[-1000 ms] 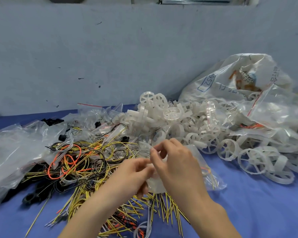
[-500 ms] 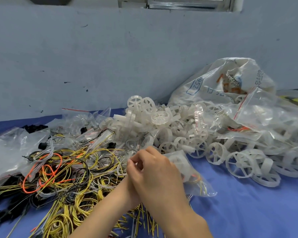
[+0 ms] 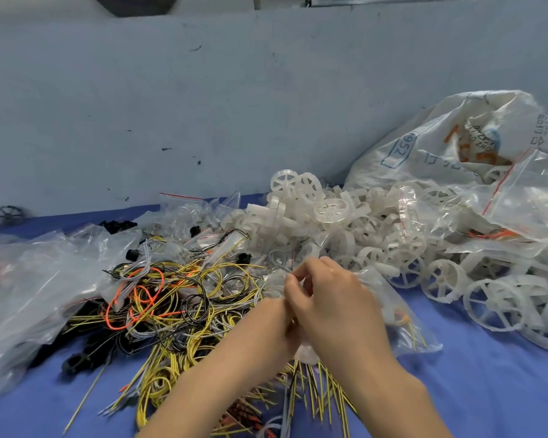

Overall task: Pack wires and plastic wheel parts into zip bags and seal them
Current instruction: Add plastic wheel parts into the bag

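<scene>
Head view: both hands at a zip bag.
Right hand pinches its top edge; left hand is mostly hidden behind, grip unclear.

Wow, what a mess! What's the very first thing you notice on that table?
Probably the big heap of white plastic wheels piled at the back and spilling to the right, with a large printed sack behind it. Next, the tangle of yellow, black and orange wires on the left of the blue table. In the middle, the right hand and left hand pinch a small clear zip bag.
</scene>
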